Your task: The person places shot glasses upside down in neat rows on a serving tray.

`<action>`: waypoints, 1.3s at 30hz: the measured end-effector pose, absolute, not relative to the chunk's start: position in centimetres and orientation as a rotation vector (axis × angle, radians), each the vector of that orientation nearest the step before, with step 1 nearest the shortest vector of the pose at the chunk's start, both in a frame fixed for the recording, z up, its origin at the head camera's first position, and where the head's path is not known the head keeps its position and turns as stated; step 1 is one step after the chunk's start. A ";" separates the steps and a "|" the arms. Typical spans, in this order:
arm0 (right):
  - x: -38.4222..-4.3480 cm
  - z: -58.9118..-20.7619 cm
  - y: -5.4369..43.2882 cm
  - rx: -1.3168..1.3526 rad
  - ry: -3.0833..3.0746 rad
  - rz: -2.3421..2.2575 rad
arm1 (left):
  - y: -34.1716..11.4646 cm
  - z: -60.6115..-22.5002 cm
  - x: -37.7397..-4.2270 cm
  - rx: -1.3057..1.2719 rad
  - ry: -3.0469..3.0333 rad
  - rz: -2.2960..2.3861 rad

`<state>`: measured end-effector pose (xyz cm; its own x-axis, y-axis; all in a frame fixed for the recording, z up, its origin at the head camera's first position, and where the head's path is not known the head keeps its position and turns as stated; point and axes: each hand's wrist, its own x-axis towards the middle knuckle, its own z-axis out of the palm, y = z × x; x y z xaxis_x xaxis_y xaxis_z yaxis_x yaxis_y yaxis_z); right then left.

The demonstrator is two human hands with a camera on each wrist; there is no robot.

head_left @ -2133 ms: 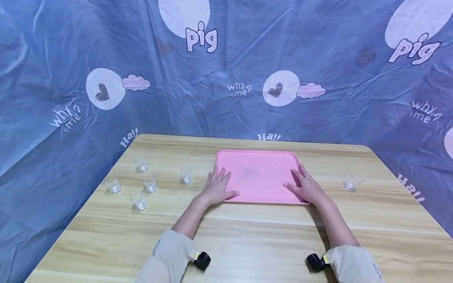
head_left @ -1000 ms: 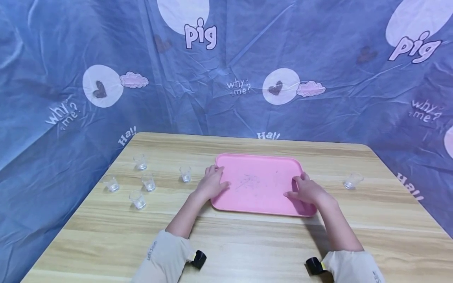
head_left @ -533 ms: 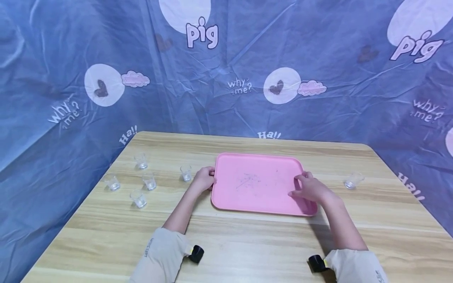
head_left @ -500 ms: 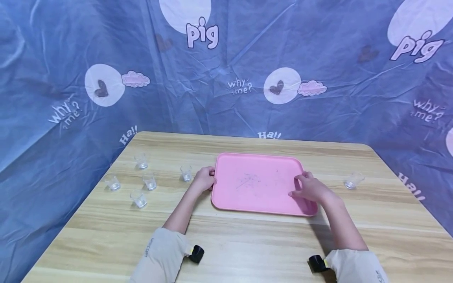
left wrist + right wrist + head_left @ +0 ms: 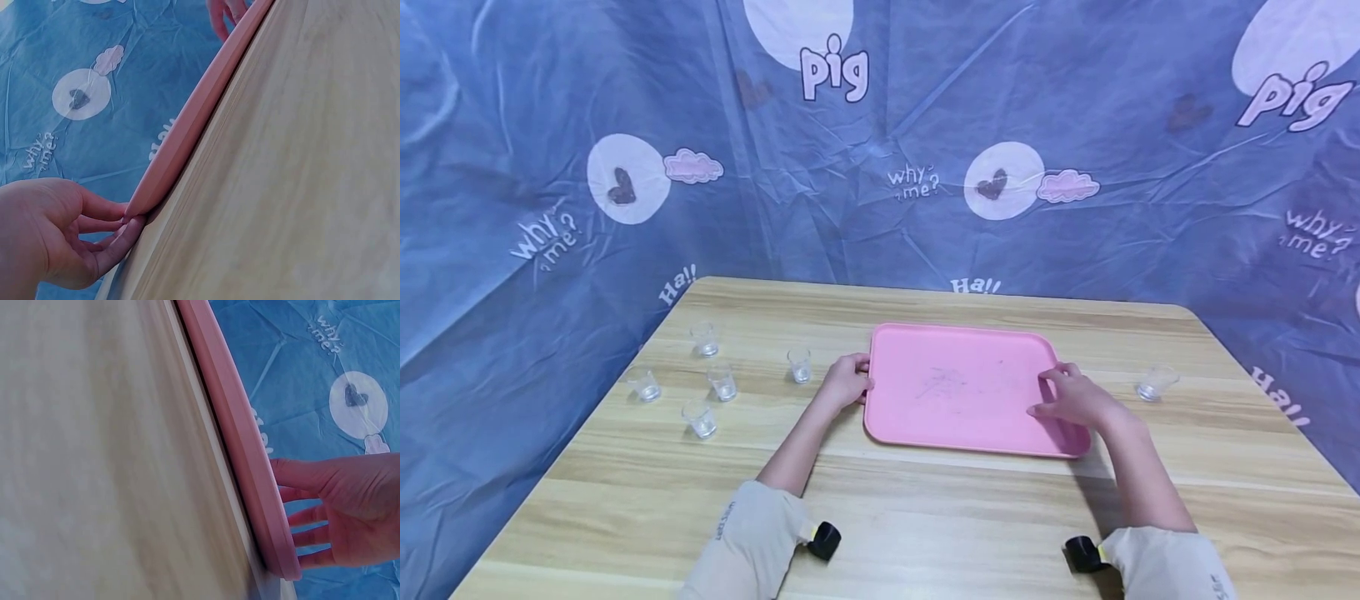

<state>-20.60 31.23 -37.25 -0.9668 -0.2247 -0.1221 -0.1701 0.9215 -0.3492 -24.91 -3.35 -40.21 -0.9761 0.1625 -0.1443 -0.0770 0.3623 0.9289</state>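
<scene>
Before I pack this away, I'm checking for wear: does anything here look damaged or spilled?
Yes: the pink tray has dark marks near the middle of its mostly plain surface. They could be scratches or smudges; I can't tell which. No spill shows.

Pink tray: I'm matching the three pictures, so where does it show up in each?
Head: the pink tray sits right of and below centre, between the left hand and the right hand.
Left wrist: its edge slants from the top, right of centre, down to the left hand.
Right wrist: its edge runs from top centre to lower right, beside the right hand.
Shared landmark: blue cloth printed with a heart-marked white circle.
</scene>
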 end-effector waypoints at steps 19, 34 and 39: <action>-19.5 -37.7 42.1 0.608 3.090 -1.729 | -3.3 -40.4 -25.1 0.088 2.363 1.715; -18.5 -41.0 44.3 0.403 2.927 -1.692 | -3.5 -40.6 -25.2 0.086 2.335 1.737; -18.4 -41.4 44.3 0.368 3.043 -1.527 | -3.6 -40.6 -25.1 0.077 2.313 1.755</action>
<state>-18.44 44.29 -41.44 -0.9376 0.3115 0.1544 0.0625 0.5879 -0.8065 -25.08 -3.56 -40.56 -0.9707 0.1833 -0.1552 -0.1002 0.2785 0.9552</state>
